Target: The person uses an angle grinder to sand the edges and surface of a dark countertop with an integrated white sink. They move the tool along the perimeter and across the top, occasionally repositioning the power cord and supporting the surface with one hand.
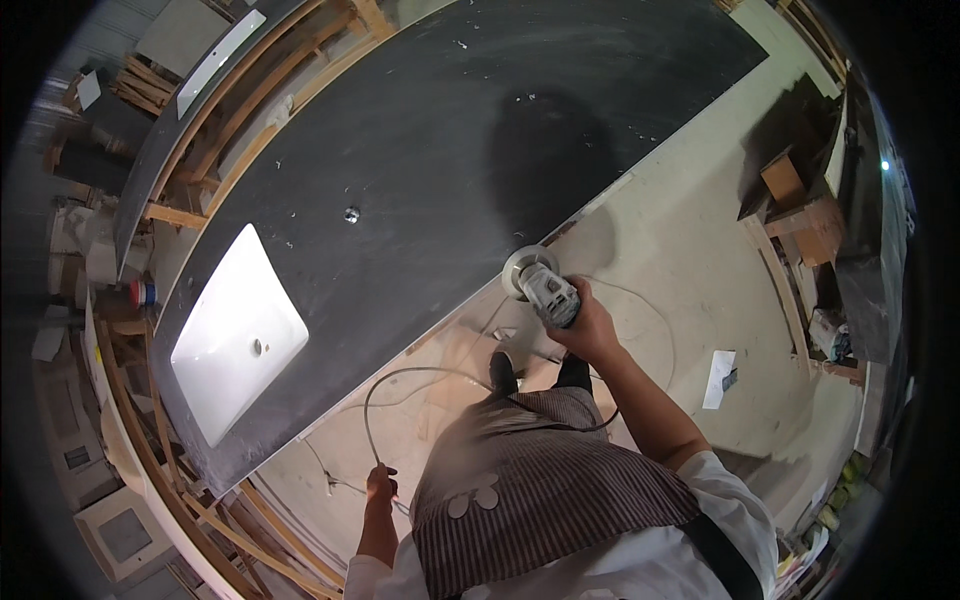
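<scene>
At the black slab's (420, 160) near edge, the right hand (592, 325) is grasping a grey disc sander (549, 295), apparently smoothing, the left hand (380, 484) holding thin grey cable (430, 369) needing slack.

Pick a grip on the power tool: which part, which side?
I'd take the power tool by its grey body, coming from the person's right, at the end away from the round disc: that body is elongated, narrower than the disc, and slants back to the right, where the right hand grips it.
</scene>
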The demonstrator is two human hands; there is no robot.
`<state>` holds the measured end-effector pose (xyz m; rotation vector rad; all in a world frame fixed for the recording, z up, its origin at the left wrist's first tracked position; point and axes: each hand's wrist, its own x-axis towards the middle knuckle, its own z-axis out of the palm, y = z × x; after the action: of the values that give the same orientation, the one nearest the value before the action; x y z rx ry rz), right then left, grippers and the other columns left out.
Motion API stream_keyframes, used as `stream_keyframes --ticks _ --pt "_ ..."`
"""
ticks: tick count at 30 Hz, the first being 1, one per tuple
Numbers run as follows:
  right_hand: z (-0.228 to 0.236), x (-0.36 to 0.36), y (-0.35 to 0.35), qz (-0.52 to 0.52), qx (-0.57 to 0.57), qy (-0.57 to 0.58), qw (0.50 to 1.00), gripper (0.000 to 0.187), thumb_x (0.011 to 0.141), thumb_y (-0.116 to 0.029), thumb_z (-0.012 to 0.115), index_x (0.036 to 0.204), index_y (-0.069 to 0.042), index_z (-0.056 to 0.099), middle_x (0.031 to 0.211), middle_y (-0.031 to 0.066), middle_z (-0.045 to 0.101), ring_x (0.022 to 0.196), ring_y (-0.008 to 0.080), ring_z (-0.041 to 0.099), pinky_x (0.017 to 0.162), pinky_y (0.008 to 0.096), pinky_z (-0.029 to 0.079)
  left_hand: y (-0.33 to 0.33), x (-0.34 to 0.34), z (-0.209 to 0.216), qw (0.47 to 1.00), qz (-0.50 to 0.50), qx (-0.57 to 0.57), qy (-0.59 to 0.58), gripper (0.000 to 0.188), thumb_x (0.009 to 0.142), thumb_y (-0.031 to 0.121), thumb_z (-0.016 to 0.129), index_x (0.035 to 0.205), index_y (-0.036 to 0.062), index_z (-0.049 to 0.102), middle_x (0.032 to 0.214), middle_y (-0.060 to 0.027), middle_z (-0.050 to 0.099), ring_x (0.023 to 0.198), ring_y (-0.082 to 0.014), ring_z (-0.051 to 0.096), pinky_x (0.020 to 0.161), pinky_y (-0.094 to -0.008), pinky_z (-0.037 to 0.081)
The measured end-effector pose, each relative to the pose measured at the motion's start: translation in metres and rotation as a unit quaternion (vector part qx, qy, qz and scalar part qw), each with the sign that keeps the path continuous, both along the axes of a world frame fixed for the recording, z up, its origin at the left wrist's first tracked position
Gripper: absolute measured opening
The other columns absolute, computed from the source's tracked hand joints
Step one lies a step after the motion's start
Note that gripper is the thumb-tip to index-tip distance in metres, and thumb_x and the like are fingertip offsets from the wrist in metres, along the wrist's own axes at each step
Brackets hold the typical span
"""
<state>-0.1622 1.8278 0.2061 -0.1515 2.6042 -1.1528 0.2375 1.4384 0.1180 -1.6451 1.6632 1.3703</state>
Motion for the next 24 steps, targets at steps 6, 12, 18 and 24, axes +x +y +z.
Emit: stream_keyframes --ticks 6,12,18,24 --pt "0.005 -0.016 0.017 -0.049 -0.015 0.016 0.999 0.08 0.065 -0.021 0.082 0.132 -0.013 0.04 0.105 0.0238 0.067 0.099 0.0445 0.064 0.081 0.05 0.053 0.004 -0.011 0.008 1.0 -0.008 0.0 0.002 0.048 0.103 0.045 0.036 0.095 0.0028 0.058 0.047 -0.0041 0.041 0.034 -0.0153 0.037 0.035 -0.0312 0.038" --pt "0.006 -0.037 0.038 -0.094 -0.033 -0.015 0.995 0.082 0.067 -0.023 0.083 0.135 -0.007 0.04 0.11 0.0223 0.067 0.104 0.0403 0.066 0.087 0.0441 0.052 0.008 -0.021 0.011 1.0 -0.009 -0.008 -0.017 0.047 0.104 0.043 0.035 0.094 0.003 0.058 0.047 -0.0038 0.041 0.034 -0.0149 0.037 0.033 -0.0308 0.037" --pt "-0.003 -0.064 0.061 -0.138 -0.049 0.046 0.988 0.083 0.067 -0.021 0.084 0.134 -0.003 0.039 0.11 0.0245 0.066 0.104 0.0398 0.066 0.088 0.0436 0.052 0.01 -0.024 0.013 1.0 -0.009 0.001 -0.003 0.047 0.105 0.043 0.034 0.093 0.0037 0.057 0.046 -0.0032 0.04 0.033 -0.0147 0.036 0.033 -0.0311 0.037" --pt "-0.005 -0.09 0.087 -0.173 -0.072 0.031 0.982 0.081 0.068 -0.022 0.083 0.133 -0.003 0.039 0.111 0.0239 0.066 0.105 0.0386 0.066 0.088 0.0434 0.051 0.018 -0.03 0.016 0.999 -0.041 -0.014 0.014 0.047 0.105 0.042 0.033 0.094 0.0036 0.057 0.046 -0.0032 0.04 0.033 -0.0152 0.035 0.032 -0.0311 0.036"
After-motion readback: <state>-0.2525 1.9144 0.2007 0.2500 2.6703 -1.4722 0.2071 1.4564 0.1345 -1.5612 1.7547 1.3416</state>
